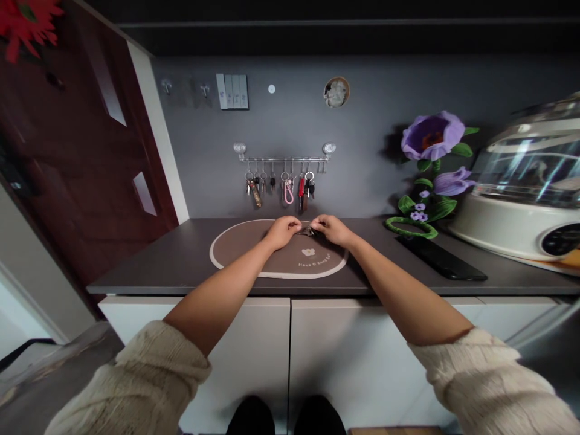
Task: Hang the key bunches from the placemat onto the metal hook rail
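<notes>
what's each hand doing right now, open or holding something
Left hand: closed, pinching one end of the keys.
Right hand: closed, pinching the other end.

Two hands [284, 231] [334, 229], one mat [244, 246], one key rail [272, 159] (two suction cups [240, 147] [329, 148]), two wall hooks [167, 86] [205, 90].

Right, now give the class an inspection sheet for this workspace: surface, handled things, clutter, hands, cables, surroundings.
Surface: dark counter under brown oval mat.
Handled things: small metallic item, possibly keys, over the mat.
Clutter: black slab, purple flowers, white appliance, all to the right.
Hands: left hand and right hand both at the item; exact grip unclear.
Cables: nothing seen.
Surroundings: wall rail holding hanging keys; dark red door at left.
</notes>
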The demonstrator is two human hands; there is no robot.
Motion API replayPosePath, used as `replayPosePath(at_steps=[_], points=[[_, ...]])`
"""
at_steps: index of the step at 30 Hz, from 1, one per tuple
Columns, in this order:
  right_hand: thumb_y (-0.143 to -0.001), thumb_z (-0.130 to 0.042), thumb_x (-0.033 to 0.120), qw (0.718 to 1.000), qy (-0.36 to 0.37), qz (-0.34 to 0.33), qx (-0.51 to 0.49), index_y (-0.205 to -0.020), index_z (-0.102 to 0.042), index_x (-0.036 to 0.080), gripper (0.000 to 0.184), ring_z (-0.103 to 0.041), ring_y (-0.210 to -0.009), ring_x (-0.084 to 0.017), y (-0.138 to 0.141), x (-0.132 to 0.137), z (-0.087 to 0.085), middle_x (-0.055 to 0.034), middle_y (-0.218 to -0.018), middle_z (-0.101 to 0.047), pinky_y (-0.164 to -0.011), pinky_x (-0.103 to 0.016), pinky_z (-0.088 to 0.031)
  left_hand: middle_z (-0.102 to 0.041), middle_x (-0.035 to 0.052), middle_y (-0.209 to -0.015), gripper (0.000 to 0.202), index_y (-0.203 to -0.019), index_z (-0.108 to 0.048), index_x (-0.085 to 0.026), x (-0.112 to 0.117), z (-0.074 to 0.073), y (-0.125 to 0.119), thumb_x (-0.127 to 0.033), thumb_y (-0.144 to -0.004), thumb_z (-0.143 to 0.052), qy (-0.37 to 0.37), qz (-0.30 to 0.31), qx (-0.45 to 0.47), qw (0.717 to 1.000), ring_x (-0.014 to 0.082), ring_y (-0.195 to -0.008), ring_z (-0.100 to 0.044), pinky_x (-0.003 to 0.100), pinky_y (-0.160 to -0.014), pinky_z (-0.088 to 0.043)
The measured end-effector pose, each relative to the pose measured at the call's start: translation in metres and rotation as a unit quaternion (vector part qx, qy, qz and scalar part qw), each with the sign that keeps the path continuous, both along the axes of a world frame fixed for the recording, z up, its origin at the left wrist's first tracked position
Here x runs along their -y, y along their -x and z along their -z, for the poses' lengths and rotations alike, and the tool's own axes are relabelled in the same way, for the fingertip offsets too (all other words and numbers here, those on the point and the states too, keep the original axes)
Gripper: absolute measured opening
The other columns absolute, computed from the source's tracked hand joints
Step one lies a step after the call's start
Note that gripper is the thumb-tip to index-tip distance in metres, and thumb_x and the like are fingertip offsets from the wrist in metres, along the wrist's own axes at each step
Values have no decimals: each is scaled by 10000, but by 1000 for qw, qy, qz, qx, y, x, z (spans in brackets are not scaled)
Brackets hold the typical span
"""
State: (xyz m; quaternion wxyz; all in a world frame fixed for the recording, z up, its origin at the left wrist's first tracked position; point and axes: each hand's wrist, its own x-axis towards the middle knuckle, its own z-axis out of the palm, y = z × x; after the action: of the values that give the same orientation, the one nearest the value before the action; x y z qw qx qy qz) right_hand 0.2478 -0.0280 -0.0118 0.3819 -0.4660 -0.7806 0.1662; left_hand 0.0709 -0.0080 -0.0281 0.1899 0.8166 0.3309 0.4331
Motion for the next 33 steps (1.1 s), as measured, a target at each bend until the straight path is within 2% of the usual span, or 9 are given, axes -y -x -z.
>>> replayPosePath(at_steps=[5, 14, 18, 25, 29, 33], points=[[-667, -524, 430, 991, 67, -39, -111, -639, -516, 134, 298, -383, -497, -69, 4, 3, -1, 26, -524, -477, -529, -218, -305, -625, 41, -754, 159, -771, -608, -124, 3, -3, -2, -216, -704, -497, -2, 7, 7, 1000, 123, -685, -537, 252, -676, -404], [-662, -549, 425, 976, 94, -42, -193, -657, -497, 141, 289, -370, -471, -58, 11, 8, -3, 39, -504, -452, -492, -211, -289, -626, 42, -751, 181, -766, -609, -124, 6, -5, -5, -260, -701, -508, 0, 36, 29, 999, 120, -677, -534, 250, -673, -400], [-650, -567, 429, 971, 92, -54, -213, -672, -504, 141, 296, -389, -479, -62, 12, 7, -4, 34, -514, -464, -494, -213, -302, -618, 38, -717, 181, -733, -606, -121, 7, -6, -6, -275, -686, -523, 18, 48, 48, 998, 114, -647, -522, 246, -655, -394], [-633, -589, 423, 966, 98, -74, -227, -716, -529, 136, 305, -382, -483, -53, 12, 7, -3, 27, -557, -487, -480, -208, -290, -597, 19, -668, 224, -722, -596, -117, 5, -5, -6, -326, -644, -566, 97, 76, 147, 981, 100, -610, -498, 242, -633, -382], [-629, -593, 419, 967, 104, -84, -218, -725, -532, 136, 305, -368, -484, -48, 13, 7, 0, 38, -551, -467, -477, -202, -283, -587, 15, -658, 246, -735, -591, -114, 3, -5, -6, -338, -633, -577, 129, 70, 201, 969, 91, -598, -488, 229, -607, -374], [-627, -596, 410, 967, 94, -83, -222, -738, -535, 140, 299, -380, -499, -48, 14, 9, -1, 36, -571, -478, -487, -198, -294, -582, 11, -654, 249, -741, -591, -117, 4, -6, -7, -338, -630, -581, 130, 67, 217, 965, 85, -595, -482, 222, -597, -375]])
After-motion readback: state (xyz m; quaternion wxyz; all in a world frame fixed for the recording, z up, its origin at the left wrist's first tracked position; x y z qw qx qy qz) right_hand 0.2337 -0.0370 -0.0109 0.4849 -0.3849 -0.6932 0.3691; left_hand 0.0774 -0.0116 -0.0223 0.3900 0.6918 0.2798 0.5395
